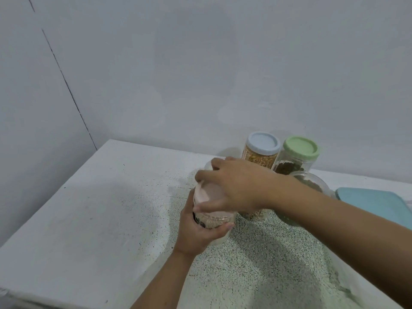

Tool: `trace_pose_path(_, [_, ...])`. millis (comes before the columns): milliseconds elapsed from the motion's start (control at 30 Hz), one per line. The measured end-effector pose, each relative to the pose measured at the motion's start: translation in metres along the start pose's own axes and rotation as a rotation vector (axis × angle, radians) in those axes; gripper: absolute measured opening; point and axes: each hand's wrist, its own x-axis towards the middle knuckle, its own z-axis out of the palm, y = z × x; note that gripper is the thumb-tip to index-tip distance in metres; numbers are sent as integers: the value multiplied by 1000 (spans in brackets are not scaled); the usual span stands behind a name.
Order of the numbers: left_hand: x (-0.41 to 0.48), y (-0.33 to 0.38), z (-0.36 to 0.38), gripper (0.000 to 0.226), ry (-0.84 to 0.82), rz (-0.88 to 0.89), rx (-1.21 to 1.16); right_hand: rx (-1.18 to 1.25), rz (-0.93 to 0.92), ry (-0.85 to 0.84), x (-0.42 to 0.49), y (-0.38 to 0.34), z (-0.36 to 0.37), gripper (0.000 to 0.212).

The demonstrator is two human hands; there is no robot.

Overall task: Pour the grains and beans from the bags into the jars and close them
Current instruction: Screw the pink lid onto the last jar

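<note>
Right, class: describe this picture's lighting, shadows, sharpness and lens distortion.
Head view: soft, cool light, no hard glare; blurred shadows fall on the speckled table left of the left hand gripping the jar and beneath the right hand on its pink lid; a faint shadow lies on the wall; the wall's dark line leans and bows slightly, wide-angle distortion; the whole frame is slightly soft.

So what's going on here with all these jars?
A person seems to be closing a clear plastic jar of pale grains at a white speckled counter. The left hand grips the jar's body while the right hand holds its pink lid on top. Behind stand a closed blue-lidded jar and a green-lidded jar. A further jar of dark contents is partly hidden by the right arm.
</note>
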Motion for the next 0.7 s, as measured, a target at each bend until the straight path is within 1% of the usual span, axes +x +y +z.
trace_pose_path(33, [-1,0,0,80,-3,0,9,-41,36,11,2,-2,5,79])
trace_pose_path(100, [-1,1,0,81,5,5,7,-55,88,54,4,-1,10,90])
trace_pose_path(167, [0,3,0,84,22,8,5,-90,165,116,2,7,6,94])
trace_pose_path(233, [1,3,1,85,15,18,16,-116,164,166,0,14,-1,91])
trace_pose_path(267, [1,3,1,84,14,20,23,-61,129,138,-1,15,-5,85])
trace_pose_path(333, [0,2,1,85,15,19,18,114,-29,-31,-2,14,-13,66])
trace_pose_path(367, [0,1,0,87,18,16,16,165,-117,-116,-1,13,-15,64])
trace_pose_path(400, [1,0,0,87,19,12,15,189,-170,-160,-1,13,-14,64])
trace_pose_path(467, [1,1,1,89,16,7,5,193,-142,-123,0,11,-11,62])
trace_pose_path(500, [1,0,1,91,10,3,2,164,-104,-78,1,8,-8,62])
trace_pose_path(567, [1,1,1,93,-13,-11,-1,3,-59,-8,3,-1,-1,62])
trace_pose_path(633, [2,2,1,91,-36,-20,0,-146,-73,30,7,-9,4,60])
trace_pose_path(700, [2,5,1,86,-31,-15,26,-149,-131,55,9,-7,9,60])
